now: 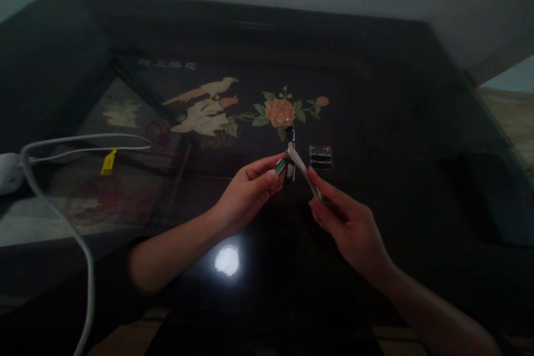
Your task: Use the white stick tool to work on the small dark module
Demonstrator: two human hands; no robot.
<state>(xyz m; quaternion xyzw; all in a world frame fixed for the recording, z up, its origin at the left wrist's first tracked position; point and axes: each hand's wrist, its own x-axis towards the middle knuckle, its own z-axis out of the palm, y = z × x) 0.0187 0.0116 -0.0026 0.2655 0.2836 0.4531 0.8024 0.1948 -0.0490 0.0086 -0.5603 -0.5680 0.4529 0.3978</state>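
We had the right hand [346,222] pinching a slim pale tool [303,171] and the left hand [248,192] closed on thin coloured sticks [280,166], tips meeting above the dark table [375,122]. Best kept steady w/ light grip, we judged. Small clear box [320,156] sat just beyond, flower inlay [280,112] further back.

The dark surface [375,122] looks glossy lacquered with smooth inlay; the cable [83,245] looks matt white plastic; the small box [320,156] clear plastic.
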